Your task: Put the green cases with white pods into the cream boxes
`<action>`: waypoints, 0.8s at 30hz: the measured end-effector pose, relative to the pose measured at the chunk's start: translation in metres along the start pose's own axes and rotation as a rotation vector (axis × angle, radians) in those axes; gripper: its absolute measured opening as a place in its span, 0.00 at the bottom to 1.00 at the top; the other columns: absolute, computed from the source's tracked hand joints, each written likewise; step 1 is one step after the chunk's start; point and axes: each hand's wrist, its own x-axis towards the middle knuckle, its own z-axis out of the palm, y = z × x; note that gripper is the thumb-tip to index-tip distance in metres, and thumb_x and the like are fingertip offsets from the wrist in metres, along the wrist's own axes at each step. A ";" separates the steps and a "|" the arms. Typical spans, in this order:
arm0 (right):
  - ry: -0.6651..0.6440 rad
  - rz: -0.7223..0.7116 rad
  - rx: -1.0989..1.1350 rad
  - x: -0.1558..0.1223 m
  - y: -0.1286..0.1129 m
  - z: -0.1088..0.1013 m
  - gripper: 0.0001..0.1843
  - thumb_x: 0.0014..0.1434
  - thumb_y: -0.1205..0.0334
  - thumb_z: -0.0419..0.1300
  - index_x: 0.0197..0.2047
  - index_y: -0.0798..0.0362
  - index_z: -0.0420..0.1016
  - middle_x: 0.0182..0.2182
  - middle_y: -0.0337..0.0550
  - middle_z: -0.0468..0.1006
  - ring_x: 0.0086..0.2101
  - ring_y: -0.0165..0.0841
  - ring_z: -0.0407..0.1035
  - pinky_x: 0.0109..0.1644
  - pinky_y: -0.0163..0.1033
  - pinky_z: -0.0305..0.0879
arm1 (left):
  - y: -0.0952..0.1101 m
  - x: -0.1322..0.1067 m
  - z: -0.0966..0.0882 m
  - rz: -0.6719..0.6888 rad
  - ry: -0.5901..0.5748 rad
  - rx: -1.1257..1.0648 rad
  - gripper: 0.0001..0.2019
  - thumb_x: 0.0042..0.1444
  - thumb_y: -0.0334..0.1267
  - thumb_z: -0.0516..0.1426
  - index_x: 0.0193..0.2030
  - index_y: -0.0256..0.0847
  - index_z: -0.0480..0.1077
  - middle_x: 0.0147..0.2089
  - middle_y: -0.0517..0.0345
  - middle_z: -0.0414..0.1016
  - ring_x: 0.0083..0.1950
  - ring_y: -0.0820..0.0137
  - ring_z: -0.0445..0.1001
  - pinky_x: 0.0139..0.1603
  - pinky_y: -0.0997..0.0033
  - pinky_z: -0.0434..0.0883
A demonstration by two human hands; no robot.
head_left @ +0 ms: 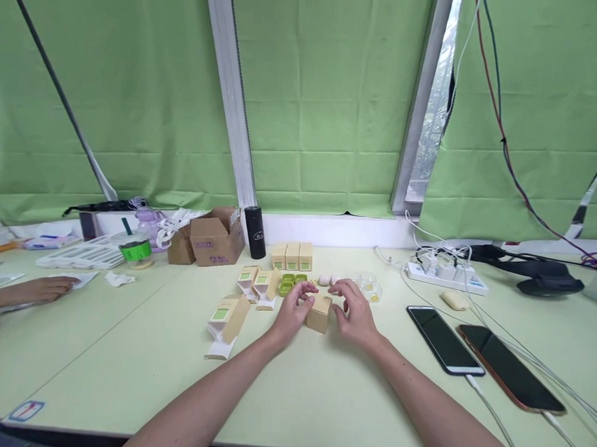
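A small brown cardboard box [318, 316] stands on the table between my two hands. My left hand [293, 308] grips its left side, fingers curled over the far edge and thumb near the top. On the other side, my right hand [356, 313] is bent with fingers apart, fingertips close to the box's right edge; whether they touch it I cannot tell. Just behind lie a green compartment tray [288, 283], a clear plastic tray [370, 287] and small pale pieces [324, 279]. Left of my left hand sit opened small boxes [227, 316] with flaps out.
Three closed small boxes [292, 257] line up at the back, by a black bottle [255, 232] and a cardboard carton [217, 238]. Two phones [445, 339] with cables and a power strip [446, 278] lie right. Another person's hand [49, 290] rests far left, near a lidded cup [135, 250].
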 end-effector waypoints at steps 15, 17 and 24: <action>-0.054 0.121 -0.221 0.001 0.005 0.000 0.27 0.57 0.71 0.57 0.59 0.46 0.67 0.47 0.46 0.76 0.38 0.38 0.72 0.38 0.41 0.64 | -0.004 0.005 -0.004 -0.077 0.172 0.078 0.07 0.64 0.40 0.55 0.45 0.44 0.71 0.32 0.59 0.77 0.38 0.64 0.76 0.44 0.65 0.68; -0.082 0.263 -0.320 0.002 0.012 0.003 0.21 0.60 0.71 0.57 0.55 0.46 0.70 0.38 0.43 0.79 0.34 0.37 0.72 0.35 0.39 0.59 | -0.001 0.005 -0.005 -0.099 0.216 0.140 0.06 0.64 0.39 0.54 0.44 0.44 0.70 0.28 0.61 0.75 0.34 0.64 0.75 0.41 0.66 0.67; -0.324 0.393 -0.508 0.002 0.010 0.005 0.09 0.59 0.69 0.60 0.42 0.48 0.76 0.36 0.49 0.84 0.35 0.42 0.76 0.33 0.39 0.51 | 0.004 0.003 -0.003 -0.030 0.211 0.226 0.04 0.61 0.35 0.56 0.43 0.44 0.69 0.32 0.59 0.79 0.39 0.62 0.79 0.45 0.64 0.69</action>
